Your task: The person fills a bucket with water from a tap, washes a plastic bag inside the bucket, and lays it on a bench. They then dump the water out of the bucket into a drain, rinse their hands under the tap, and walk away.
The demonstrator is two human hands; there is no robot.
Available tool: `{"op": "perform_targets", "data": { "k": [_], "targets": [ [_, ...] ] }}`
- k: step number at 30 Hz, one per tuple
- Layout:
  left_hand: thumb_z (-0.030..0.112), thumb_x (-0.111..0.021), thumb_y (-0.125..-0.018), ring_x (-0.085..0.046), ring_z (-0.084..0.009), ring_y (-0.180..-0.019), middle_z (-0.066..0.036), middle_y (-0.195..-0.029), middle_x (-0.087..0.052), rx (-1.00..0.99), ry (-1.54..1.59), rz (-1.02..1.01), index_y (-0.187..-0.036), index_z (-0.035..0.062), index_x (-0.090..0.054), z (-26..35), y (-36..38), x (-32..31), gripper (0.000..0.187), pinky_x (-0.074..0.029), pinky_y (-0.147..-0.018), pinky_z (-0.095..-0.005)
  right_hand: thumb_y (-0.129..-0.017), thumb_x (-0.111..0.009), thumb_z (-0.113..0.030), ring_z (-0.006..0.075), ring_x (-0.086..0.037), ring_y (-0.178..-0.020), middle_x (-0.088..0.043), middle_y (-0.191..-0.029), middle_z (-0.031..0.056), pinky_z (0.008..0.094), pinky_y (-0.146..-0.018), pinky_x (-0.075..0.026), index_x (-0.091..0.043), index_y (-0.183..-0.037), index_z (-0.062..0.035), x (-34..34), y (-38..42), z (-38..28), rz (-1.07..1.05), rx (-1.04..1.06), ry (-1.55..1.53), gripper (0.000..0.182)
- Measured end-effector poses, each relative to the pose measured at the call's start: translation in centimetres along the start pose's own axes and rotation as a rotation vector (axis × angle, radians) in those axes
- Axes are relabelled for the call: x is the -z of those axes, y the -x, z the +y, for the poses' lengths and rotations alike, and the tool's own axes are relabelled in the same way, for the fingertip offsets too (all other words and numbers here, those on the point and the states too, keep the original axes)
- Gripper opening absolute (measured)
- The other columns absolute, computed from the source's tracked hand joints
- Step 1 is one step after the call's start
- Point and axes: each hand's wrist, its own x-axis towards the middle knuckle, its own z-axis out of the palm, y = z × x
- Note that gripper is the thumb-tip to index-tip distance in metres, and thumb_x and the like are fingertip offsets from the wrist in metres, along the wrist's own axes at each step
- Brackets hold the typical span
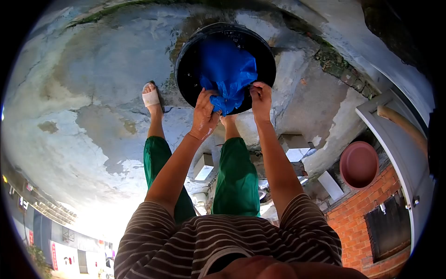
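Observation:
A round black tub (184,81) stands on the ground in front of me, and inside it lies a crumpled, shiny blue plastic bag (227,67). My left hand (203,114) is at the near left side of the tub, fingers closed on a bunched end of the bag. At the near right rim, my right hand (261,98) has its fingers curled and pinched together beside the bag's right edge. Whatever those fingertips hold, if anything, is hidden. Dark wet-looking bits cling to the tub's inner wall.
Worn, patchy concrete (111,93) surrounds the tub. My foot in a pale slipper (151,97) is left of it. To the right sit a pink basin (359,165), pale blocks (295,151), a white frame (397,135) and a brick wall (355,221).

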Motion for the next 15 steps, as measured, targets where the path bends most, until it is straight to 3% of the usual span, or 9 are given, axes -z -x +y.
{"op": "perform_targets", "data": {
  "k": [3, 7, 8, 9, 11, 13, 15],
  "targets": [
    [-0.001, -0.062, -0.066, -0.052, -0.0326, -0.102, -0.01, -0.098, -0.057, -0.064, -0.175, -0.124, -0.093, 0.0093, -0.061, 1.4, 1.9, 0.6, 0.029, -0.034, -0.101, -0.0492, -0.085, -0.058, -0.003, 0.0124, -0.055, -0.088, -0.056, -0.106, 0.0081, 0.0225, -0.077, -0.045, -0.057, -0.101, -0.0041, 1.3, -1.2, -5.5, -0.063, -0.002, -0.037, 0.017],
    [-0.001, -0.063, -0.063, -0.05, -0.033, -0.106, -0.008, -0.102, -0.056, -0.125, -0.294, -0.233, -0.091, 0.0108, -0.063, 2.7, 3.4, 1.0, 0.03, -0.033, -0.101, -0.0494, -0.083, -0.066, -0.02, 0.0221, -0.057, -0.099, -0.059, -0.108, 0.0117, 0.029, -0.087, -0.043, -0.055, -0.115, -0.0048, -3.4, -3.3, -11.5, -0.359, 0.116, 0.249, 0.038],
    [-0.001, -0.063, -0.063, -0.05, -0.033, -0.106, -0.008, -0.102, -0.056, -0.127, -0.293, -0.234, -0.091, 0.0108, -0.063, 2.8, 3.8, 0.9, 0.03, -0.033, -0.101, -0.0494, -0.083, -0.066, -0.02, 0.0221, -0.057, -0.099, -0.059, -0.108, 0.0117, 0.029, -0.087, -0.043, -0.055, -0.115, -0.0048, -4.7, -3.0, -10.6, -0.356, 0.117, 0.25, 0.038],
    [-0.001, -0.062, -0.061, -0.049, -0.0326, -0.108, -0.007, -0.103, -0.056, -0.128, -0.303, -0.227, -0.09, 0.0129, -0.063, 2.7, 4.3, 0.8, 0.033, -0.033, -0.101, -0.0503, -0.08, -0.068, -0.022, 0.0254, -0.058, -0.099, -0.06, -0.108, 0.0135, 0.0302, -0.086, -0.044, -0.055, -0.116, -0.0053, -5.8, -2.6, -8.4, -0.327, 0.127, 0.555, 0.042],
    [0.0, -0.062, -0.058, -0.048, -0.0322, -0.109, -0.006, -0.104, -0.056, -0.137, -0.317, -0.22, -0.09, 0.015, -0.064, 2.7, 4.9, 1.1, 0.035, -0.033, -0.101, -0.0513, -0.077, -0.07, -0.025, 0.0287, -0.059, -0.098, -0.061, -0.107, 0.0152, 0.0315, -0.086, -0.045, -0.056, -0.117, -0.0058, -5.9, -2.6, -4.8, -0.285, 0.138, 0.855, 0.047],
    [-0.001, -0.062, -0.058, -0.046, -0.0329, -0.111, -0.006, -0.107, -0.055, -0.097, -0.345, -0.186, -0.091, 0.0139, -0.064, 2.8, 5.5, 2.2, 0.036, -0.033, -0.101, -0.0496, -0.074, -0.071, -0.023, 0.0287, -0.06, -0.096, -0.063, -0.104, 0.0177, 0.0302, -0.083, -0.046, -0.059, -0.114, -0.0057, -4.2, -3.1, -2.7, -0.477, 0.005, 0.783, 0.045],
    [-0.003, -0.062, -0.058, -0.046, -0.0331, -0.112, -0.007, -0.107, -0.055, -0.045, -0.289, -0.109, -0.091, 0.012, -0.064, 4.2, 5.7, 3.6, 0.036, -0.034, -0.1, -0.0483, -0.077, -0.067, -0.014, 0.0208, -0.061, -0.091, -0.065, -0.096, 0.013, 0.0268, -0.078, -0.046, -0.061, -0.11, -0.0051, -1.8, -3.3, -8.2, -0.356, -0.206, 0.471, 0.035]
  ]
}}
